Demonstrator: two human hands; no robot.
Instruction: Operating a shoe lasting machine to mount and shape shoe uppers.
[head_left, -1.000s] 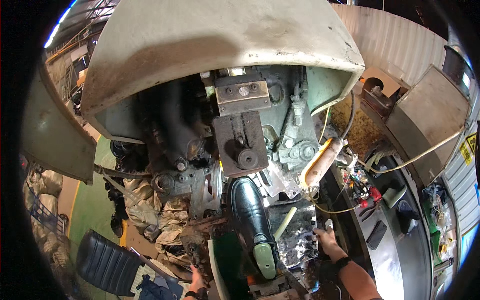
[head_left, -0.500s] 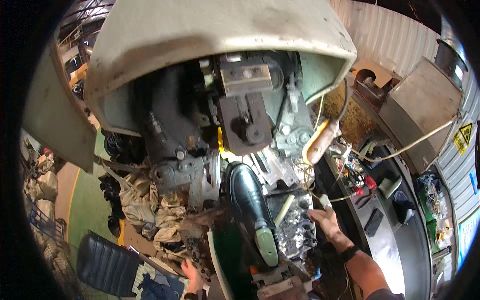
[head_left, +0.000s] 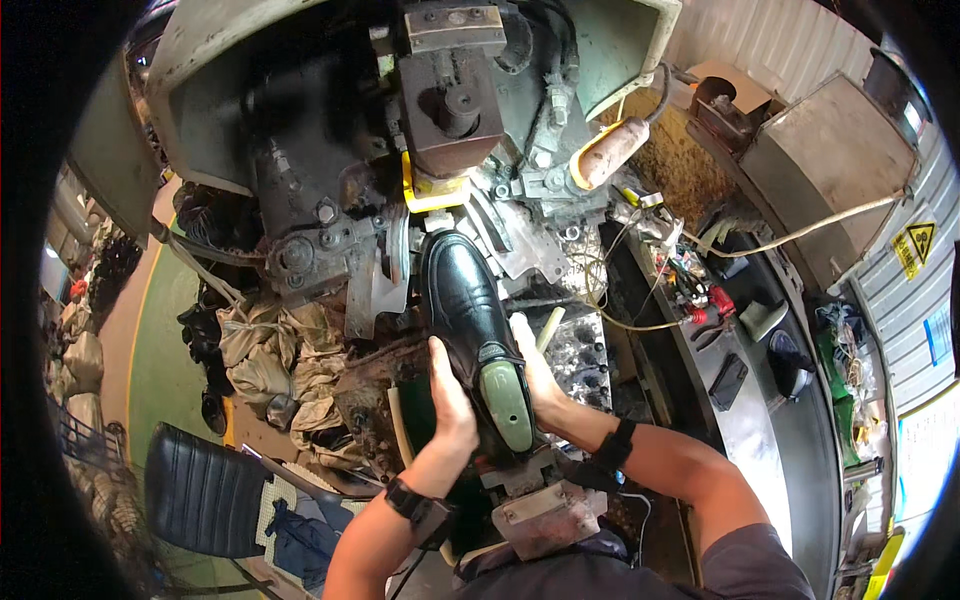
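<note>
A glossy black leather shoe (head_left: 462,285) points toe-first into the machine, below its dark metal block (head_left: 455,115). A green shoe last (head_left: 508,405) fills the shoe, its heel end facing me. My left hand (head_left: 452,405) lies along the shoe's left side near the heel, fingers straight toward the toe. On the other side my right hand (head_left: 540,380) presses against the shoe, its fingertips by the instep. Between them, both hands clasp the shoe; their palm sides are partly hidden.
A lit work lamp (head_left: 608,155) hangs right of the machine head, its cable looping down. Pliers (head_left: 712,332) and a phone-like black object (head_left: 728,382) lie on the right-hand bench. Beige cloth (head_left: 258,350) is heaped at left, near a black chair (head_left: 200,490).
Both hands have come in from either side and now clasp the shoe at its heel half. The view has shifted, so the machine head sits higher in it.
</note>
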